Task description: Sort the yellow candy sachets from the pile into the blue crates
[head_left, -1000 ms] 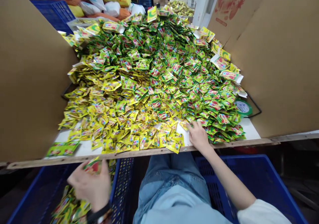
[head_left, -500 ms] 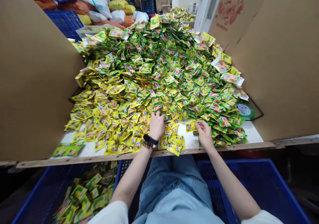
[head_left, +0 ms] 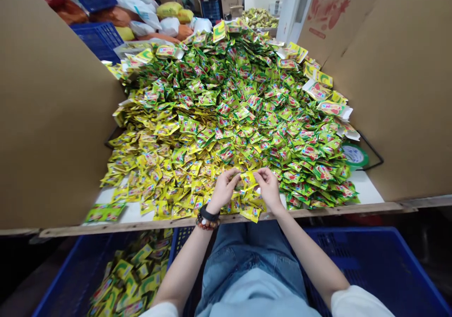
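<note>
While held, sachet (head_left: 249, 179) between both hands (head_left: 224, 190)

Left hand (head_left: 223, 190), right hand (head_left: 269, 189), close together

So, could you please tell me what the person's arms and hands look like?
The left hand and right hand are bare. The left wrist wears a black band and a beaded bracelet; the right wrist shows neither. White short sleeves cover the upper arms.

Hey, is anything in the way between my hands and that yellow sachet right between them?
Nothing visible is. Your left hand and right hand are both right at the yellow sachet, one on each side, and only other loose sachets lie around and under it.
</note>
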A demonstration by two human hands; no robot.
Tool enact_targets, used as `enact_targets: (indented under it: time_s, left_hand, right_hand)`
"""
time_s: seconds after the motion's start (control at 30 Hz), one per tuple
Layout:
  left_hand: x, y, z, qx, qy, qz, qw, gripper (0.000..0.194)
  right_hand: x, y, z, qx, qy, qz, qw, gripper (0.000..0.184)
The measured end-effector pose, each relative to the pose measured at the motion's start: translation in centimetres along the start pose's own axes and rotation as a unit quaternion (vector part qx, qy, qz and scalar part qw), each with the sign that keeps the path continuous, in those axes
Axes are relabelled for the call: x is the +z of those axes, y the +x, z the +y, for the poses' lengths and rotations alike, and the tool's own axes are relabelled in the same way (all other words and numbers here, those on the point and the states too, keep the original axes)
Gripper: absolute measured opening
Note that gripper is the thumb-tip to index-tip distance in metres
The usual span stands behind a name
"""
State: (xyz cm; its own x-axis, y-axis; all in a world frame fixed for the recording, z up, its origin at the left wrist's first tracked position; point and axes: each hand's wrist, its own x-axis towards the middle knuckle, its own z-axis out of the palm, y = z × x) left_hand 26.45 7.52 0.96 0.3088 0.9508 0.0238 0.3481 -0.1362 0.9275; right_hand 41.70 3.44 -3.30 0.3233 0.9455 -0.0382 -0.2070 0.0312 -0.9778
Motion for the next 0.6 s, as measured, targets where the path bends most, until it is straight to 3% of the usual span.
enact_targets:
  time_s: [0.13, 0.23, 0.3, 0.4, 0.47, 0.6]
  left_hand:
    - [0.9, -1.9, 0.8, -0.078, -0.151, 0.008, 0.985, 0.044]
    - [1.7, -2.7, 0.8, -0.106, -0.214, 0.044, 0.97, 0.052]
    - [2.4, -3.0, 0.6, -0.094, -0.227, 0.076, 0.966, 0.049]
    - [3.3, -3.1, 0.6, -0.044, -0.202, 0.097, 0.974, 0.038]
    - [3.7, -3.0, 0.9, -0.029, -0.161, 0.065, 0.984, 0.032]
    - [3.8, -2.1, 1.7, -0.013, -0.082, -0.076, 0.994, 0.031]
  right_hand:
    - [0.7, -0.8, -0.2, -0.106, -0.144, 0.033, 0.983, 0.026]
    - [0.3, -1.2, -0.9, -0.116, -0.17, 0.02, 0.978, 0.024]
    - [-0.3, -1.2, -1.7, -0.081, -0.126, -0.036, 0.988, 0.028]
    - [-1.6, -0.8, -2.7, 0.007, -0.035, -0.178, 0.983, 0.038]
    - [-2.6, -0.8, -3.0, 0.03, -0.022, -0.222, 0.974, 0.037]
    - [-4.5, -1.7, -3.2, -0.006, -0.111, -0.219, 0.969, 0.022]
